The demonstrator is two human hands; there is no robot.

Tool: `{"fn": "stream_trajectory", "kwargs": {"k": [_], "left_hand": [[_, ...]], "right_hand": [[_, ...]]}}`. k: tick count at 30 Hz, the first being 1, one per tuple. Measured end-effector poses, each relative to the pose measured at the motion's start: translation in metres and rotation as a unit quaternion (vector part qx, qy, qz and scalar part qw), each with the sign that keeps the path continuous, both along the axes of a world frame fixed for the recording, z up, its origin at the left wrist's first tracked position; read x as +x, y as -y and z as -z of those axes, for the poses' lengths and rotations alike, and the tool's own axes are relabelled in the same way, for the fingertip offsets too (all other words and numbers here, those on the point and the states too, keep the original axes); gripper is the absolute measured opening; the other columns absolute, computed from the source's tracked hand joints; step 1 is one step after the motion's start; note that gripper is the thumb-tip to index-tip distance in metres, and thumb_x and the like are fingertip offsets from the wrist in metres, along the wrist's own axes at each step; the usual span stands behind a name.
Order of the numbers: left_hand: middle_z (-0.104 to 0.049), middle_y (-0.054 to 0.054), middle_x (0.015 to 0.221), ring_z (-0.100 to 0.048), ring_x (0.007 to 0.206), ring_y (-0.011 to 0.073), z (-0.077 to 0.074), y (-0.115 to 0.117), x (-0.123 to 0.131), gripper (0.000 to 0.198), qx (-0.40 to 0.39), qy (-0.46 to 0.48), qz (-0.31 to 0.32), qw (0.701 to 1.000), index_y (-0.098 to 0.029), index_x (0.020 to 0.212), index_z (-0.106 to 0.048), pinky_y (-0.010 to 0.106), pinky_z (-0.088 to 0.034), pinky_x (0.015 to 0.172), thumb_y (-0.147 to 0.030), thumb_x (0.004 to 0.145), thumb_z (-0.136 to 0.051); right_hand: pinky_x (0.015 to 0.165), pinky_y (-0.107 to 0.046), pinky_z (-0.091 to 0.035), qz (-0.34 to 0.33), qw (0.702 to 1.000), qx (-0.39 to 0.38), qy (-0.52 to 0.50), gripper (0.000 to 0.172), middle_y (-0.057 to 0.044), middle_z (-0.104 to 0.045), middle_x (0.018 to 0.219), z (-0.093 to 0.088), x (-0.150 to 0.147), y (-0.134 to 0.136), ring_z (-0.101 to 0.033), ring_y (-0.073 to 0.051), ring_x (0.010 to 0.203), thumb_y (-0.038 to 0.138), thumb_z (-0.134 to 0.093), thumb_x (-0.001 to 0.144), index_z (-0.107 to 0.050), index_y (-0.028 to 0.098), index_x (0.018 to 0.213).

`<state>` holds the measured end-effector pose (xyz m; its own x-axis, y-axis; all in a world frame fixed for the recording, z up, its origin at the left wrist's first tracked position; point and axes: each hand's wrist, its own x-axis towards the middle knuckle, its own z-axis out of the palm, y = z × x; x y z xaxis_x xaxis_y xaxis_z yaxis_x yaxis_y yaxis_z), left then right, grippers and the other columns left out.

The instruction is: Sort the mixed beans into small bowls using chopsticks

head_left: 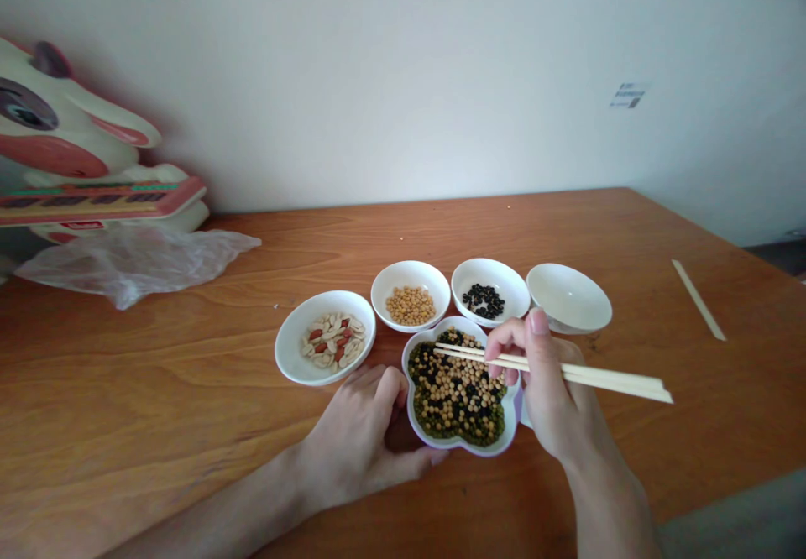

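In my right hand point(554, 387) is a pair of light wooden chopsticks point(592, 373), fingers closed round them. Their tips reach into the mixed beans near the upper left of a white flower-shaped dish point(412, 426). Yellow soybeans point(458, 387), black beans and green mung beans lie mixed in that dish. My left hand point(362, 425) rests on the table at the dish's left side, fingers curled and thumb against its lower rim, gripping it. Behind the dish stand a bowl of soybeans point(410, 305) and a bowl of black beans point(484, 300).
A bowl point(288, 349) of pale seeds and red peanuts stands left. An empty white bowl point(570, 295) tilts at the right. A paper chopstick sleeve point(698, 299) lies farther right. At the back left are a clear plastic bag point(138, 261) and a toy keyboard point(94, 198). The wall rises behind.
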<state>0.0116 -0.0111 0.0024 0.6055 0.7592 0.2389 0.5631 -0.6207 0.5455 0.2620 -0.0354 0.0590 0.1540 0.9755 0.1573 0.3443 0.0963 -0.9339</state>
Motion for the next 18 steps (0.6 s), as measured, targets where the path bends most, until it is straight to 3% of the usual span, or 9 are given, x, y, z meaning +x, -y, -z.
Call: {"fn": "stream_trajectory", "kwargs": {"k": [5,10,14,18], "left_hand": [[-0.073,0.0,0.082,-0.069,0.068,0.0219,0.001,-0.001,0.0,0.047,0.003,0.002,-0.001,1.0,-0.026,0.094,-0.052,0.033,-0.051,0.06,-0.057,0.08,-0.085],[-0.073,0.001,0.083,-0.069,0.069,0.0223,0.002,-0.001,-0.001,0.05,0.0,-0.008,-0.002,1.0,-0.026,0.094,-0.052,0.034,-0.051,0.059,-0.061,0.08,-0.085],[-0.072,0.002,0.084,-0.071,0.073,0.0244,0.002,-0.001,-0.003,0.049,-0.014,-0.018,0.003,1.0,-0.026,0.094,-0.053,0.035,-0.052,0.061,-0.062,0.082,-0.084],[-0.073,0.003,0.086,-0.072,0.075,0.0258,0.001,-0.001,-0.002,0.048,-0.026,-0.023,0.002,0.999,-0.026,0.095,-0.054,0.036,-0.053,0.062,-0.062,0.083,-0.084]], "right_hand": [[0.059,-0.031,-0.042,0.026,1.0,-0.001,0.0,0.079,-0.003,-0.066,0.063,-0.006,0.001,0.001,-0.056,-0.015,0.059,0.074,-0.025,0.109,-0.07,0.022,0.069],[0.053,-0.03,-0.042,0.051,0.998,0.031,-0.014,0.079,-0.004,-0.064,0.059,0.005,0.004,0.005,-0.055,-0.016,0.055,0.074,-0.027,0.109,-0.071,0.023,0.068],[0.05,-0.03,-0.04,0.048,0.998,0.031,0.011,0.082,-0.004,-0.064,0.059,0.012,0.008,0.008,-0.055,-0.016,0.054,0.075,-0.023,0.108,-0.071,0.022,0.067],[0.051,-0.03,-0.041,0.028,0.999,0.027,0.032,0.084,-0.004,-0.064,0.061,0.006,0.01,0.012,-0.057,-0.015,0.055,0.075,-0.017,0.108,-0.07,0.023,0.069]]}}
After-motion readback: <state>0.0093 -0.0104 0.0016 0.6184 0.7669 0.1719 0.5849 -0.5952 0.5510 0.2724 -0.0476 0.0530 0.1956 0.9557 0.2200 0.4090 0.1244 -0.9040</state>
